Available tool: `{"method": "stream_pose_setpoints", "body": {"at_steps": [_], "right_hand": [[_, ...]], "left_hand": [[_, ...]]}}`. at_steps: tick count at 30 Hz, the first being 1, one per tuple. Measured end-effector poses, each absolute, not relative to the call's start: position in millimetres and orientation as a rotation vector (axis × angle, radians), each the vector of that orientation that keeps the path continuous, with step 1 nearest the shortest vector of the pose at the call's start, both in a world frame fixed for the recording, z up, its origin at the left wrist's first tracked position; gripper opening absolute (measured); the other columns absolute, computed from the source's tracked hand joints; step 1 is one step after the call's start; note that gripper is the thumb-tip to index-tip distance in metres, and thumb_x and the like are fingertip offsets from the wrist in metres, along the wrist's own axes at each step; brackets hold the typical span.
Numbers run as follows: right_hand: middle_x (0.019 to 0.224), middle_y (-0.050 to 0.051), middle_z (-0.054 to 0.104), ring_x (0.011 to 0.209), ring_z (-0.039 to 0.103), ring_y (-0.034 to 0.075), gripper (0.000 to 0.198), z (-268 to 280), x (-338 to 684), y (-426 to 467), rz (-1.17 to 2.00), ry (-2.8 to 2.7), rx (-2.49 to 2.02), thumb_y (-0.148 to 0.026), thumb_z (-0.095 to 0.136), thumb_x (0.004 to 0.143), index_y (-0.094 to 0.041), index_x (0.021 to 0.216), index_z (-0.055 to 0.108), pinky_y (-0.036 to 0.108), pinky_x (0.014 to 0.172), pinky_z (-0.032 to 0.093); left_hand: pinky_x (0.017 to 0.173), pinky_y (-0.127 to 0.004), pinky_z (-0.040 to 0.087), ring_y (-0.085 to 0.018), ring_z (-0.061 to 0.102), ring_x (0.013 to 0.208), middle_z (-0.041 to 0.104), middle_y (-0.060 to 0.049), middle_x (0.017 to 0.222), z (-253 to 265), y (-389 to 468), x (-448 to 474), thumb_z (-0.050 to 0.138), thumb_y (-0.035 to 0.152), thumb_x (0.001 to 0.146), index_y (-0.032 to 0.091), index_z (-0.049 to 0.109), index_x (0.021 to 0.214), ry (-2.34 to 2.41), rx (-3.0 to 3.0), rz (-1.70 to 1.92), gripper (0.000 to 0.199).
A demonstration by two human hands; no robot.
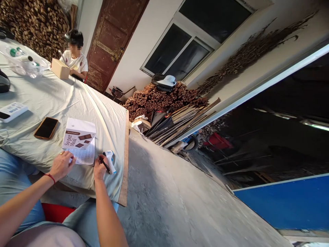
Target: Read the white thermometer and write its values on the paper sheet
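Observation:
A sheet of paper covered in small writing lies on the cloth, partly under a white and brown "Super Meal" box. At the paper's lower left corner is my left hand, its fingers curled in against the edge; a ring and a red wrist cord show on it. My right hand grips a black pen just right of the paper, the pen slanting down to the right. Close beyond it lies a white and blue handheld thermometer, partly behind the pen.
The cloth-covered table ends at a wooden edge on the right. A phone and a white device lie to the left. Across the table sits a person behind a cardboard box. A clear plastic bag holds bottles.

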State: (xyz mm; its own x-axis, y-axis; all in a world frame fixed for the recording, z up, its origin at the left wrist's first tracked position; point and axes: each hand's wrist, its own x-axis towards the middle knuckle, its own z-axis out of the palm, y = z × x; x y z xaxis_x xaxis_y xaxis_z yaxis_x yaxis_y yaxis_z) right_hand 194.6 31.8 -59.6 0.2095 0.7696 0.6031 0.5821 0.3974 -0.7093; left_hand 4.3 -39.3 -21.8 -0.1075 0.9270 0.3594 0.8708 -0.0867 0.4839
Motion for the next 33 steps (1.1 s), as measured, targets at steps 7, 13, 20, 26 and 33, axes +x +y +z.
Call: {"method": "stream_pose_setpoints", "body": {"at_steps": [7,13,20,26,33], "right_hand": [[0.106,0.013,0.059,0.101,0.053,0.026,0.022,-33.9,181.8,5.8,-0.117,-1.930,-1.235,-0.019,0.045,0.095,-0.018,0.101,0.065,0.045,0.093,0.039],[0.096,0.008,0.063,0.090,0.051,0.023,0.033,-4.3,170.1,1.9,-0.194,-2.259,-1.237,-0.012,0.048,0.093,-0.021,0.118,0.065,0.042,0.092,0.035],[0.089,0.008,0.063,0.087,0.051,0.024,0.035,-24.0,171.1,2.2,-0.064,-2.421,-1.307,-0.011,0.052,0.089,-0.028,0.110,0.073,0.041,0.088,0.034],[0.104,0.009,0.063,0.100,0.052,0.026,0.027,-29.3,182.1,-0.3,0.039,-2.210,-1.323,-0.023,0.064,0.088,-0.025,0.114,0.070,0.041,0.093,0.035],[0.102,0.017,0.062,0.102,0.054,0.033,0.031,-29.4,259.4,33.5,0.129,-1.547,-1.777,-0.038,0.073,0.074,-0.016,0.096,0.067,0.041,0.082,0.039]], "left_hand": [[0.091,-0.040,0.051,-0.030,0.055,0.120,0.053,-0.019,0.133,-10.0,3.0,-65.2,0.054,0.041,0.073,0.014,0.042,0.129,2.213,1.451,1.280,0.063],[0.114,-0.048,0.035,-0.032,0.044,0.137,0.049,-0.016,0.147,-5.9,22.6,-69.4,0.047,0.038,0.075,0.014,0.037,0.142,1.955,1.647,1.081,0.072],[0.104,-0.042,0.043,-0.030,0.057,0.120,0.063,-0.013,0.131,-0.7,16.3,-67.8,0.046,0.061,0.078,0.017,0.043,0.138,1.903,1.652,1.073,0.075],[0.099,-0.040,0.044,-0.028,0.059,0.114,0.067,-0.010,0.121,-3.5,16.1,-66.8,0.030,0.065,0.086,0.021,0.056,0.123,2.011,1.561,1.133,0.063],[0.093,-0.036,0.045,-0.025,0.061,0.103,0.070,-0.009,0.109,-6.0,16.1,-66.1,0.024,0.065,0.087,0.020,0.061,0.114,2.023,1.608,1.112,0.064]]}}
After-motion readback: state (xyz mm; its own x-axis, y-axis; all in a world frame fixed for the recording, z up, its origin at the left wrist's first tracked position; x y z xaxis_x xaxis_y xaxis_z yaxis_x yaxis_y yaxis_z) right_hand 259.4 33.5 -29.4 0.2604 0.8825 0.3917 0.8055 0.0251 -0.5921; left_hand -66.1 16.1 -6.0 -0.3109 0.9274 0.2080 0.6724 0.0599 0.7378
